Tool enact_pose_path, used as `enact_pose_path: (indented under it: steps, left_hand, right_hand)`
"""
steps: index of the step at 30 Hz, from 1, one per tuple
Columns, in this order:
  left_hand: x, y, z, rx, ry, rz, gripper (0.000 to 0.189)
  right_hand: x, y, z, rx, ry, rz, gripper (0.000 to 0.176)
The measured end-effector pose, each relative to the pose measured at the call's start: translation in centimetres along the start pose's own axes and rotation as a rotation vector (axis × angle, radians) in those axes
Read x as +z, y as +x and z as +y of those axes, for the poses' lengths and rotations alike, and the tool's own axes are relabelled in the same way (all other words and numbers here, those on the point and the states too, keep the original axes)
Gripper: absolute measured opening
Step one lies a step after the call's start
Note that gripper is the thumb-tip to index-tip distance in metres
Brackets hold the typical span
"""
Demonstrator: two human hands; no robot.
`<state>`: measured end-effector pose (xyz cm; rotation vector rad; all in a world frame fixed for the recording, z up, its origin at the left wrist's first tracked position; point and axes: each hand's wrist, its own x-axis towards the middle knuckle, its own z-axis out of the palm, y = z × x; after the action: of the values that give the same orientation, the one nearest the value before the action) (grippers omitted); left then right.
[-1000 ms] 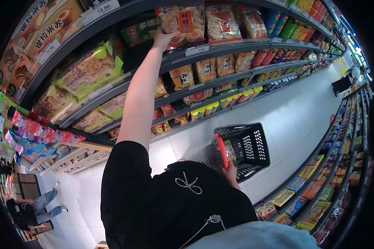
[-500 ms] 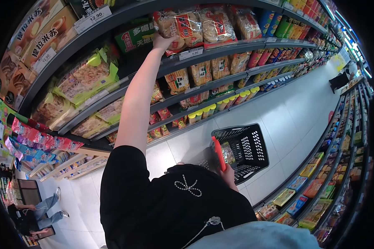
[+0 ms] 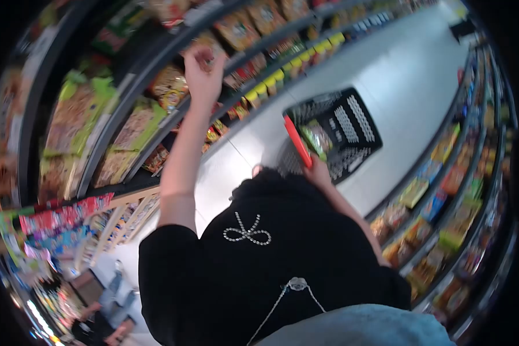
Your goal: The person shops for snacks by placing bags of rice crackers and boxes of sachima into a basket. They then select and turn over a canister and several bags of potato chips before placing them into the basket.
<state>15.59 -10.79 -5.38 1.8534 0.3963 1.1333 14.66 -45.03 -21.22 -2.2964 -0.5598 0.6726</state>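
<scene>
My left hand (image 3: pixel 203 66) is raised in front of the snack shelves at the left, its fingers loosely curled with a gap between thumb and fingertips. Nothing shows in it, though motion blurs the fingers. Just behind the fingertips is a snack bag (image 3: pixel 207 42) on a lower shelf; whether they touch cannot be made out. My right hand (image 3: pixel 317 171) is closed on the red handle of a black shopping basket (image 3: pixel 370 130). Inside the basket lies a clear and green package (image 3: pixel 315 140).
Shelves of packaged snacks line the left side, with green packs (image 3: pixel 75 118) near me. Another shelf row (image 3: pixel 438 199) curves along the right. The pale tiled floor (image 3: pixel 386 69) runs between them. A person (image 3: pixel 98 326) is at the lower left.
My left hand has come off the rice cracker bag on the upper shelf and moved down and back. The view has turned and blurred. My right hand still holds the basket.
</scene>
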Motion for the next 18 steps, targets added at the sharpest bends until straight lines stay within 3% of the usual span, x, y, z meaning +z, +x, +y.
enact_pose_path:
  steps: [1,2,4,7,8,9,11,14,15,18]
  left_hand:
    - [1.6,-4.5,1.4,-0.191,-0.102,-0.105,0.028]
    - [3.3,-8.9,-0.2,-0.209,-0.184,-0.153,0.031]
    - [5.7,-16.4,-1.1,-0.598,-0.242,-0.313,0.034]
    - [8.8,-23.7,-0.6,-1.047,-0.065,-0.369,0.068]
    - [9.2,-24.4,0.3,-1.355,-0.089,-0.451,0.080]
    - [9.7,-24.9,0.0,-1.556,-0.243,-0.541,0.077]
    - [10.4,-26.2,0.1,-1.632,-0.541,-0.573,0.068]
    - [12.6,-28.1,0.2,-1.297,-0.456,-0.360,0.054]
    - [13.5,-27.2,1.8,-1.284,-0.422,-0.264,0.040]
    - [13.4,-27.8,1.3,-1.258,-0.359,-0.232,0.025]
  right_hand:
    - [-0.3,-0.1,-0.4,0.014,-0.006,-0.014,0.030]
    - [0.2,0.0,0.3,-0.029,0.000,0.011,0.032]
    - [0.4,-0.2,0.3,0.037,0.017,0.014,0.034]
    - [-0.3,-0.6,-0.6,-0.004,0.058,-0.033,0.034]
    - [0.1,-0.9,-0.2,-0.052,0.075,0.019,0.036]
    - [0.3,-1.0,-0.1,-0.077,0.151,0.048,0.031]
    - [0.1,-1.3,0.3,-0.066,0.310,-0.051,0.032]
    - [-1.7,-2.5,-0.2,-0.118,0.299,-0.027,0.030]
    - [-1.9,-2.8,0.6,-0.130,0.362,-0.001,0.030]
    - [-2.4,-3.0,3.3,-0.117,0.477,0.106,0.026]
